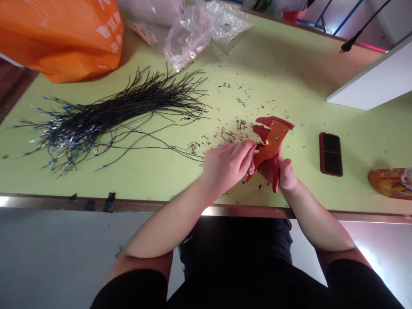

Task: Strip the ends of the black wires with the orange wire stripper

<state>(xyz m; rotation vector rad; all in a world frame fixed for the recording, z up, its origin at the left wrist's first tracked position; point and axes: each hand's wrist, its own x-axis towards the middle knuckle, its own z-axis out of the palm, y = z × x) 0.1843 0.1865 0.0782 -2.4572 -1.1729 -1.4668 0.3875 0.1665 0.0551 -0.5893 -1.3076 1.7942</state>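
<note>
Wires (128, 105), then a red tool (275, 137) held above the counter (305, 90).
An orange bag (64, 38), cut off at top left, hides its contents; below it the black wires spread, blue-tipped at one end. What the clear bags (193, 32) hold is hard to make out. The left hand (227, 165) has its fingers bunched against the tool; I cannot tell what they pinch. Clippings (230, 136) litter the green counter; the right hand (287, 175) wraps its fingers round the tool's handles. Farther right, a phone (331, 154) and a cut-off amber bottle (391, 182); grey floor (64, 253) shows below.
</note>
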